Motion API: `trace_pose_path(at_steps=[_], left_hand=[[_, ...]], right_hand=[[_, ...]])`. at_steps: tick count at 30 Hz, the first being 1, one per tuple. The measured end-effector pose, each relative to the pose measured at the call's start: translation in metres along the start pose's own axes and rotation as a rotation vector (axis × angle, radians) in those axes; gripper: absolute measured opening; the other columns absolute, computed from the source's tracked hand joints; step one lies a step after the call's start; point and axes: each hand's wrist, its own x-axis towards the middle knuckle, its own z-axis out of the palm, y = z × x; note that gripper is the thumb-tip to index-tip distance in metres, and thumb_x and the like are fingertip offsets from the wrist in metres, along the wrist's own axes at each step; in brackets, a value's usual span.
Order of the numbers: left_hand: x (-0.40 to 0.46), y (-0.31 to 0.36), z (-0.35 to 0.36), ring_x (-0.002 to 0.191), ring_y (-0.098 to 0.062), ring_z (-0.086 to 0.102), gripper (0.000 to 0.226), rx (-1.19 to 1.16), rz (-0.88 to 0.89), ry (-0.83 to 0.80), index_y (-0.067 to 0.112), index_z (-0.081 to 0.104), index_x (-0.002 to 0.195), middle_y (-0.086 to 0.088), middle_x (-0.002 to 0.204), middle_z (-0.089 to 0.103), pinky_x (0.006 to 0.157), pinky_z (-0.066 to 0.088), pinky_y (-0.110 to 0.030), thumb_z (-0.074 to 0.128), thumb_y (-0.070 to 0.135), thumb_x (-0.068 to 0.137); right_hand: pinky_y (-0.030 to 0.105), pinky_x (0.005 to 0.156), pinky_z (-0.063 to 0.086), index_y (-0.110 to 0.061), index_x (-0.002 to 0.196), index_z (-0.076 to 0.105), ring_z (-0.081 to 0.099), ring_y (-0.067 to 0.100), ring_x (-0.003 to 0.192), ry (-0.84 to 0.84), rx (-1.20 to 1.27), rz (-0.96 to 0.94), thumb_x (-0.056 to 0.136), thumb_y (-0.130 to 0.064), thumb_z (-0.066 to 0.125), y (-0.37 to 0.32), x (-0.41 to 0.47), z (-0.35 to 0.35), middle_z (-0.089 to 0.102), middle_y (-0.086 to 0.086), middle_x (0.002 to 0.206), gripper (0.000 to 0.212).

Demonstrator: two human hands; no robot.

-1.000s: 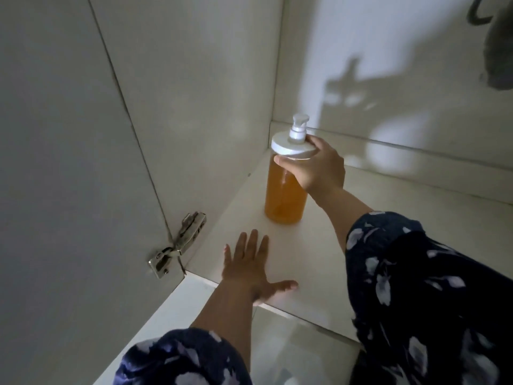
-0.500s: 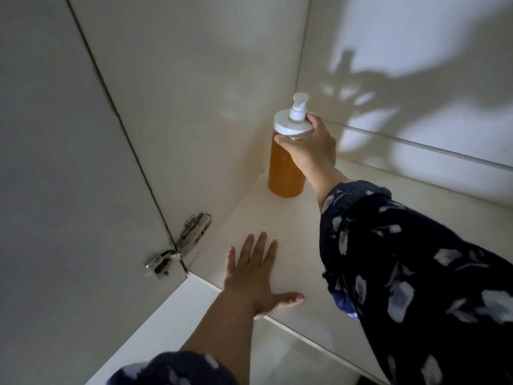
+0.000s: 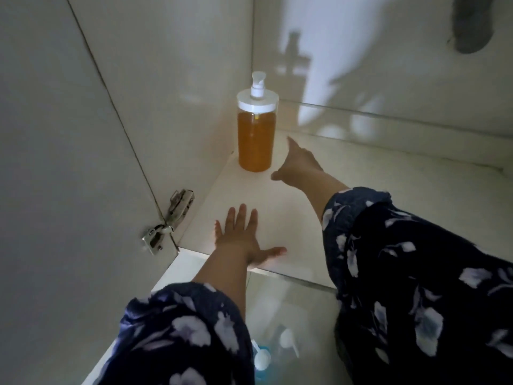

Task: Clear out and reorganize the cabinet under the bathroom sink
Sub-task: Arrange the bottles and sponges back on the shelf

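Note:
A clear pump bottle (image 3: 255,134) of orange liquid with a white cap stands upright in the far left corner of the cabinet floor (image 3: 361,195). My right hand (image 3: 298,166) hovers just right of the bottle's base, fingers spread and relaxed, holding nothing and apart from the bottle. My left hand (image 3: 243,236) lies flat, fingers straight, on the cabinet floor near its front edge.
The open cabinet door (image 3: 69,190) stands at the left on a metal hinge (image 3: 168,220). A grey pipe end (image 3: 469,26) hangs at the top right. Below the cabinet's front edge a blue bottle (image 3: 263,359) with a white top shows on the glossy floor.
My right hand let go of the pump bottle after setting it deeper in the left corner, and has drawn back a little to the right. My left hand stayed flat in place.

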Motion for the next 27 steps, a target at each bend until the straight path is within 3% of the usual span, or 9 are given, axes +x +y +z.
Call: trace_pose_path(at_steps=[3,6,8,11,14,17,19,23,27], left_hand=[[-0.005,-0.005,-0.009,0.147,-0.024,-0.018,0.107,0.023,0.042,-0.012,0.023,-0.013,0.151,-0.001,0.159,-0.022,0.119,-0.002,-0.052,0.043,0.078,0.078],[-0.011,-0.015,-0.021,0.146,-0.026,0.015,0.089,-0.027,0.092,-0.003,0.022,0.016,0.152,-0.003,0.16,0.009,0.117,0.022,-0.048,0.058,0.059,0.083],[-0.025,-0.02,-0.023,0.134,-0.028,0.037,0.064,-0.094,0.111,0.052,0.021,0.04,0.142,-0.006,0.148,0.035,0.108,0.036,-0.043,0.062,0.043,0.086],[-0.059,-0.025,-0.005,0.117,-0.026,0.049,0.031,-0.185,0.202,0.235,0.023,0.058,0.12,-0.005,0.124,0.052,0.096,0.043,-0.04,0.056,0.031,0.091],[-0.091,-0.031,0.028,0.103,-0.019,0.054,0.018,-0.27,0.321,0.389,0.021,0.062,0.104,0.001,0.107,0.057,0.082,0.046,-0.034,0.052,0.03,0.092],[-0.106,-0.034,0.06,0.096,-0.016,0.055,0.021,-0.385,0.325,0.34,0.021,0.056,0.108,0.004,0.108,0.054,0.081,0.048,-0.033,0.057,0.029,0.088],[-0.113,-0.033,0.085,0.099,-0.015,0.054,0.039,-0.488,0.28,0.213,0.021,0.05,0.119,0.003,0.114,0.051,0.087,0.047,-0.032,0.063,0.024,0.082],[-0.114,-0.035,0.135,0.113,-0.015,0.051,0.067,-0.547,0.212,0.034,0.02,0.043,0.134,0.002,0.129,0.047,0.092,0.041,-0.024,0.075,0.025,0.074],[-0.114,-0.037,0.164,0.117,-0.016,0.051,0.069,-0.511,0.184,-0.04,0.022,0.048,0.128,0.004,0.129,0.051,0.095,0.04,-0.026,0.081,0.027,0.068]], right_hand=[[0.036,0.096,0.049,-0.019,0.137,0.048,0.055,0.024,0.117,-0.104,-0.153,0.032,0.083,-0.019,0.069,0.019,-0.036,0.004,0.05,0.003,0.136,0.058],[0.037,0.097,0.049,-0.018,0.133,0.052,0.056,0.025,0.116,-0.16,-0.147,0.063,0.083,-0.017,0.067,0.032,-0.072,0.01,0.051,0.004,0.134,0.052],[0.034,0.098,0.047,-0.019,0.131,0.054,0.055,0.024,0.117,-0.157,-0.118,0.079,0.084,-0.016,0.066,0.037,-0.096,0.011,0.05,0.003,0.135,0.049],[0.029,0.099,0.045,-0.021,0.124,0.059,0.054,0.021,0.118,-0.14,-0.061,0.082,0.084,-0.016,0.068,0.041,-0.133,0.013,0.054,0.003,0.131,0.04],[0.024,0.088,0.045,-0.02,0.11,0.067,0.057,0.019,0.11,-0.16,-0.019,0.089,0.084,-0.014,0.067,0.049,-0.168,0.023,0.059,0.001,0.122,0.027],[0.022,0.079,0.045,-0.022,0.098,0.068,0.058,0.016,0.097,-0.205,0.019,0.131,0.083,-0.013,0.067,0.068,-0.193,0.048,0.061,0.001,0.117,0.018],[0.023,0.083,0.047,-0.026,0.099,0.065,0.058,0.016,0.1,-0.199,0.053,0.185,0.081,-0.012,0.068,0.087,-0.208,0.069,0.06,0.002,0.119,0.022],[0.021,0.082,0.042,-0.022,0.13,0.051,0.056,0.019,0.106,-0.262,0.087,0.234,0.082,-0.009,0.067,0.127,-0.23,0.105,0.054,0.006,0.127,0.052],[0.025,0.091,0.043,-0.022,0.139,0.043,0.052,0.023,0.119,-0.277,0.166,0.255,0.077,-0.009,0.073,0.152,-0.239,0.127,0.05,0.008,0.135,0.07]])
